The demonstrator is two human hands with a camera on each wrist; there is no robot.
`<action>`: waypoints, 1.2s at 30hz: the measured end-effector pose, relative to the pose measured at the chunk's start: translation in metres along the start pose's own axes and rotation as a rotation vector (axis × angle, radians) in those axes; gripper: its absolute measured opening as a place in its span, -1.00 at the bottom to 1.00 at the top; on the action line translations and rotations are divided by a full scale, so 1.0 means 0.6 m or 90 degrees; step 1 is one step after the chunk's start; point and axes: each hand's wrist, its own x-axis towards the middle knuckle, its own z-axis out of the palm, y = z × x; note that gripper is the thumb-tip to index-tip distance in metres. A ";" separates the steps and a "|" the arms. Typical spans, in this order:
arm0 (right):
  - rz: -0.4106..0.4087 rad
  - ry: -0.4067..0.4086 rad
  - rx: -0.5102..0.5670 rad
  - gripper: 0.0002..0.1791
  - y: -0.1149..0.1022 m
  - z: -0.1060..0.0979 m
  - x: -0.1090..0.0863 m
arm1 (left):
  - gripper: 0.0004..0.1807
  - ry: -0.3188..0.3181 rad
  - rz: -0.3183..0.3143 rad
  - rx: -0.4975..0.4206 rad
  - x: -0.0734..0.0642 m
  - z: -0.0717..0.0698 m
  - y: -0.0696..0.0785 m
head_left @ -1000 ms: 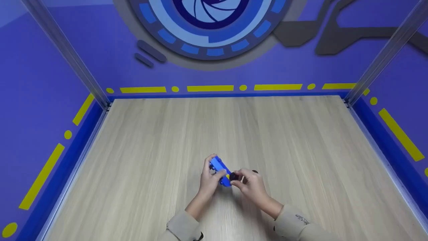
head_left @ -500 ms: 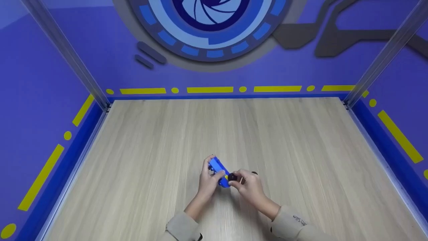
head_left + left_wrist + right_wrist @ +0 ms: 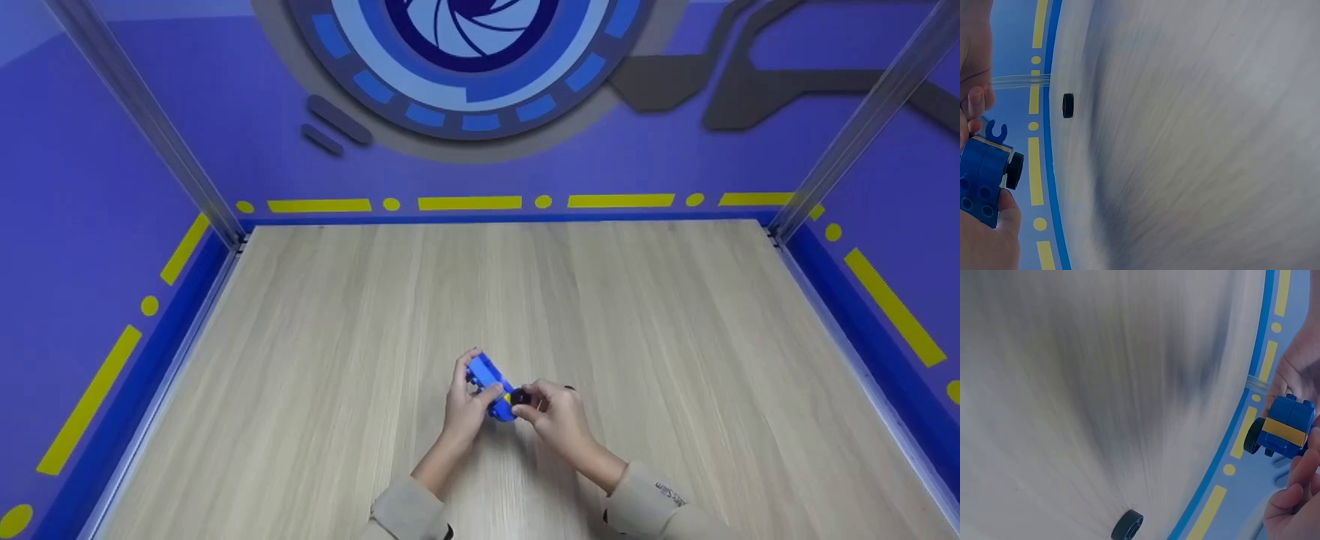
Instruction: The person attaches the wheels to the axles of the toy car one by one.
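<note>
Since a second ago the hands and toy have shifted slightly left and down in the head view, and the backdrop slightly down. At lower centre, the left hand (image 3: 465,411) keeps its grip curled round the blue toy (image 3: 484,369), which has a yellow band (image 3: 1283,431). The right hand (image 3: 562,424) pinches a black wheel (image 3: 520,397) at the toy's lower right end; whether it is fitted, I cannot tell. A loose wheel (image 3: 1068,106) lies on the counter (image 3: 480,292). Lettering (image 3: 670,493) on the right sleeve (image 3: 641,504) is too small to read. The counter is pale wood-grain; purple-blue walls (image 3: 195,142) carry yellow dashes, with a round emblem (image 3: 472,120) at top centre.
</note>
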 end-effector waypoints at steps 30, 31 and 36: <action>0.122 -0.005 0.088 -0.76 -0.007 0.009 -0.002 | -0.37 0.002 -0.007 -0.031 -0.003 0.002 -0.003; 0.126 -0.007 0.089 -0.76 -0.007 0.009 -0.002 | -0.38 0.003 -0.004 -0.028 -0.003 0.002 -0.003; 0.135 -0.009 0.090 -0.75 -0.004 0.010 -0.003 | -0.39 0.002 0.009 -0.006 -0.004 0.002 -0.002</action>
